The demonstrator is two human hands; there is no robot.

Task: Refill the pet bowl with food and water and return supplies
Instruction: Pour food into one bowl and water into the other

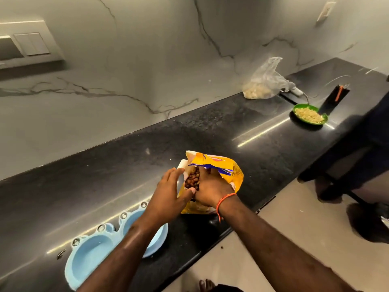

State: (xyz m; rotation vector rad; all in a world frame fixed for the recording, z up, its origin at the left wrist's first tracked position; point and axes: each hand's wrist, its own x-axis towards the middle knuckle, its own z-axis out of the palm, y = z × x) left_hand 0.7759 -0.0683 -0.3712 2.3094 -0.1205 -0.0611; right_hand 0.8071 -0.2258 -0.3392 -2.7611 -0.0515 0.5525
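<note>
**Hands at the open food bag**

Pale blue pet bowl (92,256), a double dish with 2 round wells, lies on the black counter (263,157) under the left forearm, its long axis running along the counter edge. Just beyond the fingertips stands the yellow food bag (223,167), torn mouth toward the camera, brown kibble (192,180) showing. Left hand (168,197) has its fingers spread at the opening's left edge. Right hand (210,192) reaches into the mouth; its fingers are hidden, so I cannot tell their state.
</note>
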